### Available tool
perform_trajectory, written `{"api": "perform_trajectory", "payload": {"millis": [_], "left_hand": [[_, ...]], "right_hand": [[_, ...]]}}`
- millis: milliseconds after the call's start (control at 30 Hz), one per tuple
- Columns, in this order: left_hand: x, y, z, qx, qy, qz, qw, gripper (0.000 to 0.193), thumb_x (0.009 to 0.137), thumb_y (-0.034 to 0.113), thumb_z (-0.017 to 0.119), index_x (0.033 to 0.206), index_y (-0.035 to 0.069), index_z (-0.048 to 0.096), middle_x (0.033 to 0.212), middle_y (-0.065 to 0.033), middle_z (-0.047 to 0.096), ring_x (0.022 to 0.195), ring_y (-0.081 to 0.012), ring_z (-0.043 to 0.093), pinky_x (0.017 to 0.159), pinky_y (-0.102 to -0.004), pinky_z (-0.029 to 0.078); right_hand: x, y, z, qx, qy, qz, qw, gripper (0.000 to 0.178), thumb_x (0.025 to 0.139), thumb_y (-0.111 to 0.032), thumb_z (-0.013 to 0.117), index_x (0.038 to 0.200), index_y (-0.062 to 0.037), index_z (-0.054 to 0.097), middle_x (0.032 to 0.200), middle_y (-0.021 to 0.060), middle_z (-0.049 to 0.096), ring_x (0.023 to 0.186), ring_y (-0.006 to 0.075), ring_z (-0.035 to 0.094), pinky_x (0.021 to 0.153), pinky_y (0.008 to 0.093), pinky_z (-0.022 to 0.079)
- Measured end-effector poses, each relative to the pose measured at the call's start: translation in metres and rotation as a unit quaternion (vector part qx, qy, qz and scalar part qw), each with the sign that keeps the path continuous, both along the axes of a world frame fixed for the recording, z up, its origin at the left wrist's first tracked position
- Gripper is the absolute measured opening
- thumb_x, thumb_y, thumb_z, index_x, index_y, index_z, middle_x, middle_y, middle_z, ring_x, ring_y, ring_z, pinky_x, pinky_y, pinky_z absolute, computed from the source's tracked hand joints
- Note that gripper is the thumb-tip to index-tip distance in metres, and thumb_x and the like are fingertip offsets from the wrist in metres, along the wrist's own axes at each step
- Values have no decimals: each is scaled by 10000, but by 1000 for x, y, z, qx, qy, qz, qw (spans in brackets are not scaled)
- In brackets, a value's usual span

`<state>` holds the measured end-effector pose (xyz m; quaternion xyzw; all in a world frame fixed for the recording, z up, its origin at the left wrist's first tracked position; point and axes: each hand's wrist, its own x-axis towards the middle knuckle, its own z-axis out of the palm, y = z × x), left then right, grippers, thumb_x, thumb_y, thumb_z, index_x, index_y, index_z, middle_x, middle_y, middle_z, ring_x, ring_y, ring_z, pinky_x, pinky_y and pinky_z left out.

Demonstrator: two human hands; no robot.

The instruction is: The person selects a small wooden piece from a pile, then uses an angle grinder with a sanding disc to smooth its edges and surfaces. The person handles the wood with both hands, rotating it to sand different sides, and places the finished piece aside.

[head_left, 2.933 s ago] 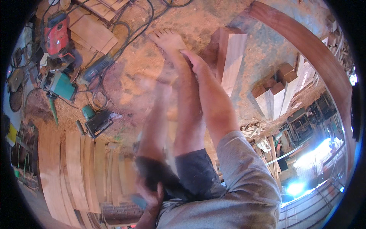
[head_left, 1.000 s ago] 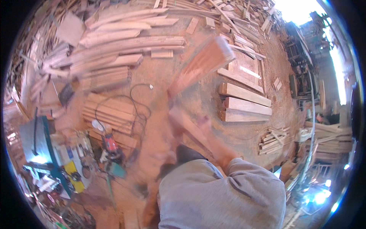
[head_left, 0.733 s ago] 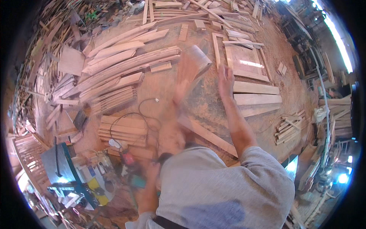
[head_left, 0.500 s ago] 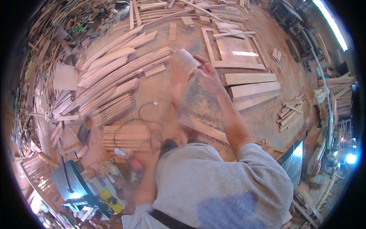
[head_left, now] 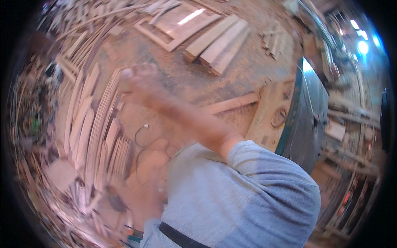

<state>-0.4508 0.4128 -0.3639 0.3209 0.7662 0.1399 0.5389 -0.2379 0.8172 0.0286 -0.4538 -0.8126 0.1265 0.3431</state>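
Observation:
My right arm reaches out over the floor, and my right hand is smeared by motion. It appears close to the far ends of a stack of long curved wooden slats. Whether anything is in its fingers cannot be made out. Low beside my shirt, my left hand is also blurred, and its fingers do not show clearly. A thin dark cable lies looped on the dusty floor near it.
Thick pale boards lie beyond my right arm, beside a wooden panel frame. A green-edged machine table stands close on my right, next to a light wooden board. Scrap wood is heaped at the left.
The view has swung to the right. My right hand, which held up a pale cylindrical thing, has swept left and blurred. The red thing by my left hand no longer shows.

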Motion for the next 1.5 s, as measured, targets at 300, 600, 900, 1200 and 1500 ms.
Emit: {"api": "perform_trajectory", "payload": {"millis": [300, 600, 900, 1200, 1500], "left_hand": [[-34, 125, 30, 43, 29, -62, 997, 339, 926, 286, 695, 1147, 30, 678, 872, -26, 674, 680, -124, 597, 568, -283, 462], [-2, 151, 0, 64, -28, -81, 994, 269, 940, 291, 673, 1059, 49, 676, 814, -4, 643, 669, -116, 580, 574, -257, 445], [29, 109, 44, -259, -39, -68, 963, 218, 938, 326, 653, 940, 108, 649, 755, 35, 596, 634, -96, 550, 542, -266, 403], [174, 130, 132, -81, 20, 59, 995, 409, 960, 296, 643, 1261, 26, 587, 1055, -69, 663, 898, -162, 651, 723, -296, 487], [249, 110, 170, -133, 16, -99, 986, 480, 957, 250, 674, 1351, 4, 552, 1163, -104, 678, 970, -179, 678, 765, -295, 525]], "right_hand": [[87, -11, 17, -82, -58, 45, 994, 728, 713, -630, 778, 1142, -47, 704, 1338, 126, 598, 1212, 320, 563, 1053, 437, 406], [254, -12, -38, -336, 224, -281, 871, 823, 779, -579, 784, 1293, 34, 593, 1189, 191, 676, 1185, 293, 615, 985, 360, 492], [382, -1, -106, -365, 411, -277, 788, 611, 810, -415, 827, 1219, -13, 617, 1102, 76, 645, 1033, 179, 587, 872, 323, 487], [528, 13, -258, -274, 737, -364, 499, 400, 936, -390, 623, 1260, -161, 573, 1193, -4, 609, 1082, 153, 585, 950, 340, 428], [642, 19, -384, -351, 601, -618, 365, 870, 947, -701, 430, 1491, -22, 433, 1517, 204, 453, 1426, 346, 396, 1166, 444, 303]]}}
